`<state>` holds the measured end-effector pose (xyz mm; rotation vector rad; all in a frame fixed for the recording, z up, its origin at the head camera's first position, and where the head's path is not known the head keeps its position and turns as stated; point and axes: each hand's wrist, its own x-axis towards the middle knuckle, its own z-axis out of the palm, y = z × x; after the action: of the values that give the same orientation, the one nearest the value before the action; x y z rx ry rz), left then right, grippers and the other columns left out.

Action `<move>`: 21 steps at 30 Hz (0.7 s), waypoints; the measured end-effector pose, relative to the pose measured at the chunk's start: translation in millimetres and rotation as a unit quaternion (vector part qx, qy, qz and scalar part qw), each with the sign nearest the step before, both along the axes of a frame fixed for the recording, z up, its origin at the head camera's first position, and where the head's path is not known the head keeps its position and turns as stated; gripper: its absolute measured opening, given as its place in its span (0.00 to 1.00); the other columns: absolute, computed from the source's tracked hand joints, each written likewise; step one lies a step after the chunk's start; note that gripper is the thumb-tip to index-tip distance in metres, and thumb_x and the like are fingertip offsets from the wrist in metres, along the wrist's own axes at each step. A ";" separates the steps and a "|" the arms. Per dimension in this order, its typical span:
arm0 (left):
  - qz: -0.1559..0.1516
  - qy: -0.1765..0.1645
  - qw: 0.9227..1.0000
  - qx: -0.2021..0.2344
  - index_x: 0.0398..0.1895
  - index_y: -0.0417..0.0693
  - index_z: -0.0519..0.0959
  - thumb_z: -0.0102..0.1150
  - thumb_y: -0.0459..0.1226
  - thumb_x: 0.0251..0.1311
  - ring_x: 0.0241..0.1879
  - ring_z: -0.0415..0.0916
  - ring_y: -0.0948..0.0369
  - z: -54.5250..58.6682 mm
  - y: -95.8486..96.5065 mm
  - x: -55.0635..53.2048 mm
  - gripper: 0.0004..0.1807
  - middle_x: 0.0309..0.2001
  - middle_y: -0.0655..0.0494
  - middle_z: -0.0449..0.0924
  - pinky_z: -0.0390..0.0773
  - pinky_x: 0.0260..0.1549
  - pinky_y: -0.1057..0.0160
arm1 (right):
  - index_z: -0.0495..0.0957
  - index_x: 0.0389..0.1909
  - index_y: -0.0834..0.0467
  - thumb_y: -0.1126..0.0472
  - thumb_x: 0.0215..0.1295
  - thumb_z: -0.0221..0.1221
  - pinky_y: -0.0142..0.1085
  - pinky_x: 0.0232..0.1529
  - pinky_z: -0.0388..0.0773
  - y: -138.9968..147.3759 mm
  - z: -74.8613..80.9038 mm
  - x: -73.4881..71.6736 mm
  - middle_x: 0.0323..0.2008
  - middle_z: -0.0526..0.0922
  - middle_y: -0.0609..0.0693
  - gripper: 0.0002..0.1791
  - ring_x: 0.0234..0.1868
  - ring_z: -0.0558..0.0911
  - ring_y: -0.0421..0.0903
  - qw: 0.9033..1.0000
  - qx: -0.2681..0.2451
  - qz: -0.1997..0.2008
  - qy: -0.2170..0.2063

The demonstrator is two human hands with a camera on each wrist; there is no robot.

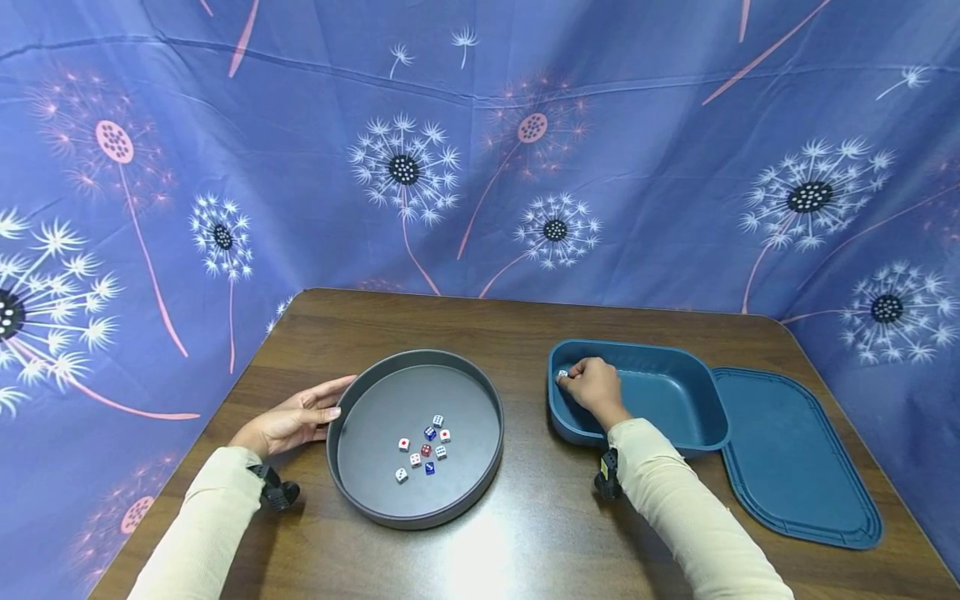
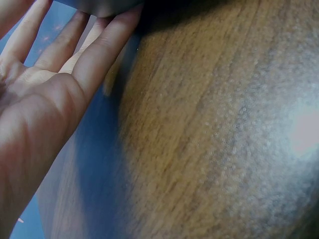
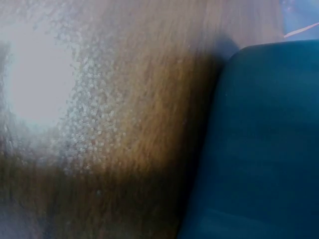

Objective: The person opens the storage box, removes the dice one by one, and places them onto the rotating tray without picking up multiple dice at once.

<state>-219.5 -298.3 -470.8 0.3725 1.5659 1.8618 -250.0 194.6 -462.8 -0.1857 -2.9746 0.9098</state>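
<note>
My left hand is at the left side of a round dark grey pan, its fingers fairly straight and their tips touching the outer wall. In the left wrist view the fingertips meet the pan's dark edge. Several small dice lie grouped in the pan, among them a red die, a blue die and a white die. My right hand reaches into a blue rectangular container and pinches a white die near its left wall. The right wrist view shows only the container's outer wall.
A blue lid lies flat on the wooden table to the right of the container, close against it. A blue dandelion-patterned cloth hangs behind and beside the table. Bright glare shows on the front of the tabletop.
</note>
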 end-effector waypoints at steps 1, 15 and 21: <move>0.000 0.001 1.000 0.000 0.76 0.51 0.50 0.43 0.26 0.70 0.62 0.68 0.57 0.0 0.0 -0.1 0.34 0.70 0.54 0.59 0.72 0.55 0.51 | 0.83 0.31 0.62 0.54 0.57 0.67 0.49 0.39 0.76 -0.1 -0.1 -0.3 0.28 0.85 0.53 0.14 0.32 0.81 0.51 1.000 0.000 0.000 -0.002; -0.003 0.004 1.000 -0.003 0.76 0.50 0.48 0.44 0.26 0.70 0.62 0.68 0.57 0.2 -0.1 0.4 0.34 0.70 0.54 0.58 0.72 0.55 0.50 | 0.83 0.29 0.60 0.55 0.58 0.66 0.46 0.38 0.74 0.2 -1.1 -1.2 0.27 0.83 0.51 0.12 0.30 0.79 0.49 1.000 -0.001 0.007 0.001; -0.001 0.005 1.000 -0.008 0.76 0.49 0.48 0.45 0.27 0.69 0.62 0.68 0.58 0.5 0.3 1.3 0.35 0.70 0.56 0.59 0.72 0.55 0.51 | 0.83 0.27 0.60 0.54 0.58 0.66 0.43 0.33 0.74 2.7 -2.9 -2.2 0.25 0.82 0.50 0.11 0.27 0.78 0.47 1.000 -0.007 0.016 0.004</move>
<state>-218.1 -298.0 -470.3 0.3756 1.5847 1.8482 -252.2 197.3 -465.7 -0.1354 -2.9720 0.9319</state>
